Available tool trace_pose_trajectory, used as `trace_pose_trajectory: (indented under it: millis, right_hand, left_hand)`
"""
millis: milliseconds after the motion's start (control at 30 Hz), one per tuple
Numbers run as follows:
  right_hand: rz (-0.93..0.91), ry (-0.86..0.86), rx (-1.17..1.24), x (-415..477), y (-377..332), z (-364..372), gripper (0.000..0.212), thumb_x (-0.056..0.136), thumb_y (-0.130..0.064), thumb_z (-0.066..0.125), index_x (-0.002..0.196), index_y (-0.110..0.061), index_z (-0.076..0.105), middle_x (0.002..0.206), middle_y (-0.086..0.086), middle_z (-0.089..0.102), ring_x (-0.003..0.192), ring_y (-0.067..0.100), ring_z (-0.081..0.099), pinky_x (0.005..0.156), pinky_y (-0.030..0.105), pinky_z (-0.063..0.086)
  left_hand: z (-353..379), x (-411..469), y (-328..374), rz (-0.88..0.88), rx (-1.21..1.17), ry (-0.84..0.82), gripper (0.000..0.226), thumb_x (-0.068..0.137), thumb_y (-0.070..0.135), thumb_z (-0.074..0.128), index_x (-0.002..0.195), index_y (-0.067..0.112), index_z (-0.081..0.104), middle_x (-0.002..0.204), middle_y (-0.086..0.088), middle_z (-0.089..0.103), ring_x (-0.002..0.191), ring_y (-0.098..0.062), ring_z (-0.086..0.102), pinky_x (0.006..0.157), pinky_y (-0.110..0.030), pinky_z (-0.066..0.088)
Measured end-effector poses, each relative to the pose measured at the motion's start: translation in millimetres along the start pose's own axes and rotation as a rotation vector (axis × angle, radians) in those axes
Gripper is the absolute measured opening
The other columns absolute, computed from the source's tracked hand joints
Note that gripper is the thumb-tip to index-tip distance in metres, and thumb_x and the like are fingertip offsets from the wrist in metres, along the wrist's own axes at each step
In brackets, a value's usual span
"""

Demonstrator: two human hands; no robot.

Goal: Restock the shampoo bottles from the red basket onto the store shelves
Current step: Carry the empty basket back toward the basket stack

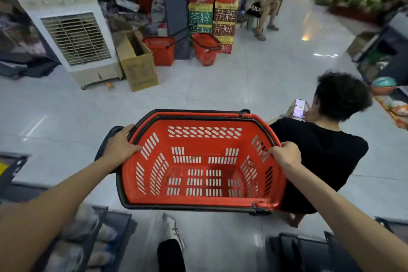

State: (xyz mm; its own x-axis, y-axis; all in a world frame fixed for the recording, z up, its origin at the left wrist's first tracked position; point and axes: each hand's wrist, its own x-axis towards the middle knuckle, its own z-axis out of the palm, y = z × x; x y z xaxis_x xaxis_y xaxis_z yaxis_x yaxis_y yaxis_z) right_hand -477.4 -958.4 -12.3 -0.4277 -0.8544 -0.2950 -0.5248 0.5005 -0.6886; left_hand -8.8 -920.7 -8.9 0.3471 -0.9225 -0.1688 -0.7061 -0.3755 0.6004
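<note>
I carry a red plastic basket (199, 200) with black handles in front of me, above the tiled floor. Its inside shows only the slotted bottom; no shampoo bottles are visible in it. My left hand (121, 143) grips the basket's left rim, fingers curled over the edge. On the right rim, my right hand (286, 153) grips in the same way. No shampoo bottles or stocked shelf faces are in view.
A person in a black shirt (326, 150) crouches just right of the basket with a phone. Ahead stand a white air cooler (70, 35), a cardboard box (138, 64), two more red baskets (161, 49), stacked drink cartons (224, 13) and a seated person (263, 2). Dark shelf edges (114, 227) flank my feet.
</note>
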Motion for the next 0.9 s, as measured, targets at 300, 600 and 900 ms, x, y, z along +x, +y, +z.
trace_pose_trajectory:
  millis: [300,600,900]
  right_hand:
    - [0.107,0.020,-0.032,139.8,-127.4,73.6,0.012,0.068,-0.018,0.074,0.075,-0.009,0.072,0.073,0.007,0.071,0.067,0.026,0.066,0.059,0.030,0.046]
    - [0.154,0.103,-0.014,296.9,-243.9,127.9,0.003,0.077,-0.010,0.066,0.077,-0.010,0.064,0.073,0.013,0.069,0.073,0.030,0.065,0.071,0.035,0.053]
    - [0.139,0.022,0.042,537.2,-357.0,211.4,0.025,0.070,-0.015,0.069,0.093,-0.008,0.068,0.078,0.012,0.070,0.066,0.027,0.065,0.066,0.032,0.051]
  left_hand:
    - [0.5,244.7,31.0,-0.031,-0.039,-0.174,0.093,0.080,0.017,0.086,0.158,0.018,0.037,0.146,-0.015,0.059,0.121,-0.038,0.063,0.101,-0.044,0.051]
    - [-1.3,472.1,95.1,0.000,-0.079,-0.274,0.099,0.077,0.008,0.082,0.160,0.023,0.030,0.137,-0.014,0.064,0.102,-0.032,0.067,0.087,-0.039,0.054]
    - [29.8,709.3,158.8,-0.089,-0.087,-0.303,0.091,0.078,0.007,0.081,0.156,0.025,0.037,0.127,-0.010,0.069,0.093,-0.027,0.070,0.085,-0.038,0.058]
